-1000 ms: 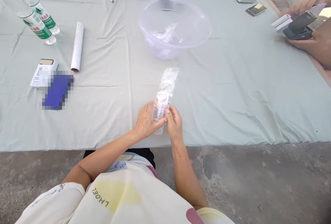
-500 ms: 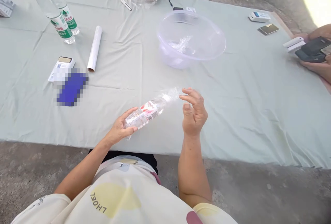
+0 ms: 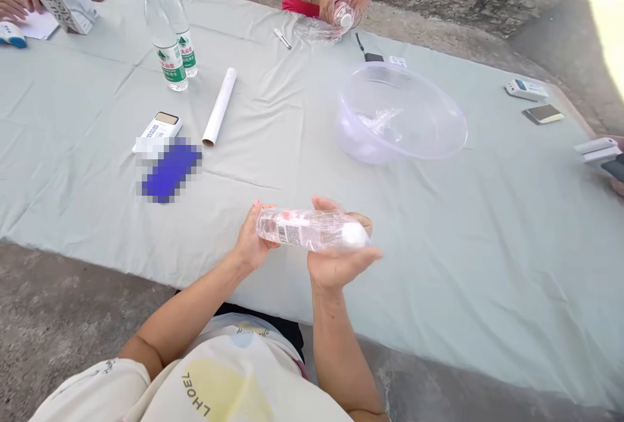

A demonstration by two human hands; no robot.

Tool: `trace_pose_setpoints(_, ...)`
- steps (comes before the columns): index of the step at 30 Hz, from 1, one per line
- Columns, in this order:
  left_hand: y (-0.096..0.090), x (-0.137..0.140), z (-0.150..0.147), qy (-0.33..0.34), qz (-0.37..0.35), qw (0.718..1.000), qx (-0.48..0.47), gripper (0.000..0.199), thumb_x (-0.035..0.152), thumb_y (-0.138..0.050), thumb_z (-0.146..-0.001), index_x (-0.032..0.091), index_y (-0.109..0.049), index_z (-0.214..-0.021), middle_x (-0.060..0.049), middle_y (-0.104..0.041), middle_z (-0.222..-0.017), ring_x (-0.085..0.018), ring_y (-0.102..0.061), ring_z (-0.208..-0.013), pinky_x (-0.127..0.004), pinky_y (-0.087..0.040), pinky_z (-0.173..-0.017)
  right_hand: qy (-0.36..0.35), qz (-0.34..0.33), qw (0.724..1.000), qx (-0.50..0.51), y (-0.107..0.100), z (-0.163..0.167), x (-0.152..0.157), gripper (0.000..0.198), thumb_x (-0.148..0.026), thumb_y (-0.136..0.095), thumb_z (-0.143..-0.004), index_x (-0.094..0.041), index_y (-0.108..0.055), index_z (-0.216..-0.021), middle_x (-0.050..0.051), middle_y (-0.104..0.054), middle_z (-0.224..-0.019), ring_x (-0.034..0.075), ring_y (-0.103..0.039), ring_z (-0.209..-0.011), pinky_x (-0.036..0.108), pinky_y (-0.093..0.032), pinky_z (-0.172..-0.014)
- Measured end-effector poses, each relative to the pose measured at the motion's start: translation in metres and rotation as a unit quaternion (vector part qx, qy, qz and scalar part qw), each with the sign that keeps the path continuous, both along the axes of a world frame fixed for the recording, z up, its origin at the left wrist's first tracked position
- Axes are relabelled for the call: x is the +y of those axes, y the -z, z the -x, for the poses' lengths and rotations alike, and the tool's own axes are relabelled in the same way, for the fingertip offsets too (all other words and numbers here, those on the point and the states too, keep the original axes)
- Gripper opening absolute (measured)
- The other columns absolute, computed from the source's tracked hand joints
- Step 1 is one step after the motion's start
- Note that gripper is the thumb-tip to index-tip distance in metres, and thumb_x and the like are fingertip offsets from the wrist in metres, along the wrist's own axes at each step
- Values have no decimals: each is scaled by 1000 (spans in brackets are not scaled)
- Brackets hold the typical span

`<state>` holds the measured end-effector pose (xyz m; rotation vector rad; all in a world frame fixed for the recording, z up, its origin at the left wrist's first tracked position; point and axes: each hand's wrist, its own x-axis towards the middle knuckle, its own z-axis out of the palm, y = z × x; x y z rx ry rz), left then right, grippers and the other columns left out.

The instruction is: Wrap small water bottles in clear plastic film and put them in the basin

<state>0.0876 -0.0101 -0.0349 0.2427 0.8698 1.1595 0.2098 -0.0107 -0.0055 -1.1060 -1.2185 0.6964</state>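
A clear plastic bottle [image 3: 319, 227] with a white cap and a red-and-white label lies almost level above the near part of the table, wrapped in thin transparent film. My left hand [image 3: 254, 237] grips its base end. My right hand [image 3: 336, 266] cups the neck end from below, its fingers on the far side and its thumb on the near side. The film is drawn over the cap. Beyond the bottle, up and to the right, stands a translucent purple basin [image 3: 358, 142] with crumpled clear film [image 3: 380, 121] in it.
On the cloth-covered table [image 3: 273, 168] lie a white roll [image 3: 219, 108], a white device [image 3: 158, 132] and a blurred blue item [image 3: 171, 171]. Two green-capped bottles [image 3: 170, 61] stand behind. Opposite, a person in red [image 3: 336, 2] handles another bottle [image 3: 344, 15]. Other people's hands show at both sides.
The bottle has turned from slanting to nearly level. My right hand has moved from beyond the cap's film to under the bottle's neck. The view has shifted left and up.
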Motion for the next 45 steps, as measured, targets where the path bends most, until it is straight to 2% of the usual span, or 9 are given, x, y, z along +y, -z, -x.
trace_pose_setpoints(5, 9, 22, -21, 49, 104, 985, -132, 50, 60, -43, -97, 16, -64, -88, -3, -60, -68, -12, -57, -54, -22, -40, -44, 40, -37, 997, -58, -14, 13, 17, 54, -60, -63, -81, -30, -43, -121, 8, -65, -92, 30, -69, -95, 53, -54, -91)
trace_pose_setpoints(11, 35, 40, -11, 148, -6, 960, -239, 81, 82, -23, -91, 18, -64, -118, -11, -69, -100, -21, -68, -78, -31, -52, -62, -11, 48, 999, -20, -9, 2, 70, 31, -52, -62, -86, -22, -58, -90, 6, -66, -90, 21, -66, -83, 38, -55, -75)
trace_pose_setpoints(15, 47, 42, -5, 190, -21, 963, -190, 72, 76, -47, -89, 24, -48, -140, -13, -67, -116, -24, -69, -91, -37, -53, -73, -29, 29, 999, -15, 5, -2, 139, 38, -58, -61, -86, -20, -58, -85, 2, -61, -79, 18, -62, -77, 33, -54, -70)
trace_pose_setpoints(19, 54, 39, -8, 255, -48, 959, -112, 54, 48, -75, -85, 16, -59, -126, -13, -70, -107, -22, -70, -91, -35, -51, -78, -5, 4, 1000, -25, 6, 6, 221, 36, -56, -63, -84, -23, -50, -89, -3, -55, -74, 14, -57, -70, 32, -53, -72)
trace_pose_setpoints(26, 56, 40, -9, 271, -69, 955, -98, 44, 46, -74, -86, 18, -64, -118, -13, -71, -108, -22, -70, -93, -36, -50, -82, 53, 13, 993, -107, 3, 26, 350, 31, -49, -57, -91, -24, -44, -104, 2, -58, -95, 19, -62, -97, 40, -48, -99)
trace_pose_setpoints(31, 54, 36, -7, 361, -150, 920, -28, 51, 49, -70, -89, 22, -62, -130, -14, -61, -137, -27, -54, -133, -44, -38, -112, 24, 46, 980, -191, 13, 28, 389, 39, -51, -56, -94, -24, -46, -120, 4, -60, -106, 22, -59, -112, 46, -44, -106)
trace_pose_setpoints(38, 45, 25, -5, 432, -345, 822, 135, 50, 43, -68, -90, 29, -59, -137, -7, -51, -152, -26, -41, -145, -46, -28, -123, 6, 57, 966, -253, 4, 6, 355, 85, -69, -55, -87, -22, -25, -152, 17, -40, -153, 31, -37, -145, 53, -34, -116)
trace_pose_setpoints(42, 42, 20, -9, 426, -382, 794, 205, 47, 38, -69, -88, 26, -62, -133, -8, -57, -147, -26, -49, -140, -45, -35, -119, -38, 45, 948, -313, 16, -24, 261, 75, -66, -35, -96, -24, -23, -157, 15, -35, -160, 28, -35, -148, 50, -32, -119)
trace_pose_setpoints(45, 46, 15, -15, 404, -421, 770, 257, 37, 33, -66, -89, 22, -67, -125, -10, -63, -140, -24, -56, -133, -41, -42, -114, -65, 112, 884, -450, 47, -58, 172, 69, -60, -42, -94, -18, -44, -149, 21, -41, -156, 35, -35, -147, 57, -31, -117)
